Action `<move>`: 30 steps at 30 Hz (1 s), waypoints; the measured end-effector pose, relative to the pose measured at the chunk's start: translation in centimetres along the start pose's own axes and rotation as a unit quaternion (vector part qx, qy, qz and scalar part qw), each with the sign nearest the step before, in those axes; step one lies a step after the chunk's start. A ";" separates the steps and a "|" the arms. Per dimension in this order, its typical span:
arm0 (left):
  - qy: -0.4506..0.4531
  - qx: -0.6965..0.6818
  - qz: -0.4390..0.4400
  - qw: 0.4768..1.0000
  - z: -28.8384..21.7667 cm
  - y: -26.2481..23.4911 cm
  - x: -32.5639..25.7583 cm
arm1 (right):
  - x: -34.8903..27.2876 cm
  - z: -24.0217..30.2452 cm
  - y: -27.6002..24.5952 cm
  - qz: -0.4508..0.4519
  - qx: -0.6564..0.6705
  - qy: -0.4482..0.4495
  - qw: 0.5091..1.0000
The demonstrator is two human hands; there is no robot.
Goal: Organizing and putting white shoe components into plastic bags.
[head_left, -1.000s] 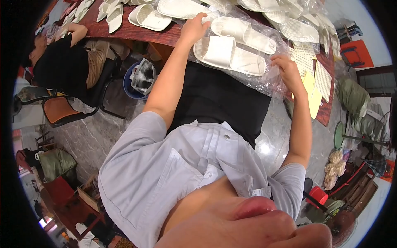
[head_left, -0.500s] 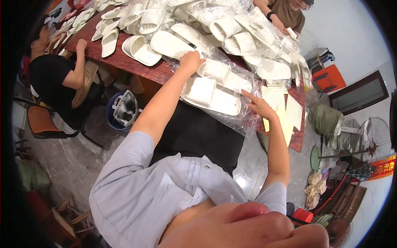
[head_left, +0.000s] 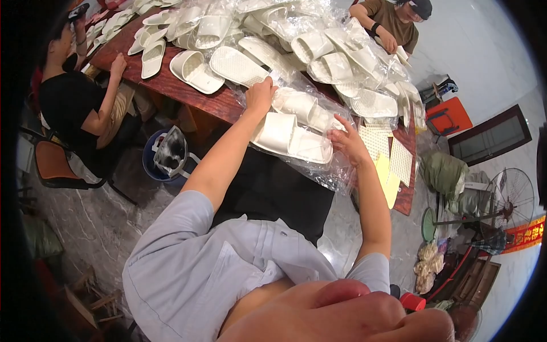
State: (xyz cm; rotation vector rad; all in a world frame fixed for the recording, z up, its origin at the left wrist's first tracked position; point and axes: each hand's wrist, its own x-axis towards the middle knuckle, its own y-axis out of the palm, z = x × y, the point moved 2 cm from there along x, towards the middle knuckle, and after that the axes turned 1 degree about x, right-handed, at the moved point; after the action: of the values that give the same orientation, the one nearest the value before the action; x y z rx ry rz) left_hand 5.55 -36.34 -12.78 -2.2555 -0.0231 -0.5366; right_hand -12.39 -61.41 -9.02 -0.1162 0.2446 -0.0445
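Note:
A pair of cream slide slippers (head_left: 277, 130) lies side by side inside a clear plastic bag (head_left: 333, 178) at the table's near edge. At the bag's left end my left hand (head_left: 260, 96) is closed, fingers pinching the plastic. My right hand (head_left: 349, 142) curls its fingers over the right end of the slippers, gripping them through the film. Just beyond my left hand rests a loose cream slipper (head_left: 231, 64), sole side showing. Another single slipper (head_left: 195, 71) sits to its left.
A big heap of bagged slippers (head_left: 325, 54) covers the reddish wooden table (head_left: 222, 105). Yellowish textured sheets (head_left: 388, 182) lie at the right corner. One co-worker (head_left: 71, 100) sits left, another (head_left: 396, 25) works across. A blue bucket (head_left: 156, 165) stands below; a fan (head_left: 507, 199) is at right.
My right hand has moved slightly left, from pointing at the bag's right end to curling over the slippers there. My left hand stays at the left end. The left co-worker has raised a hand holding something dark.

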 end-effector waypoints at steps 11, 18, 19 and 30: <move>-0.011 -0.030 -0.072 0.997 1.1 1.0 -0.1 | -0.1 0.2 1.9 -0.047 0.090 -0.037 0.994; -0.010 -0.026 -0.057 0.998 0.6 0.6 -0.3 | 0.4 0.8 0.9 -0.066 0.177 -0.159 0.969; -0.009 -0.019 -0.057 0.998 0.8 0.6 -0.3 | 0.0 1.3 1.2 -0.064 0.176 -0.157 0.970; -0.025 -0.044 -0.068 0.996 1.3 1.2 0.1 | -0.5 0.6 0.3 0.093 -0.300 -0.194 0.930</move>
State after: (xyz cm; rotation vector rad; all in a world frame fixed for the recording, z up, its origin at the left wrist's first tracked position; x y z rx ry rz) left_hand 6.37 -36.20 -14.35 -2.3642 -0.1824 -0.5631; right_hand -12.75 -61.05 -8.32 -0.7042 -0.1360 0.2443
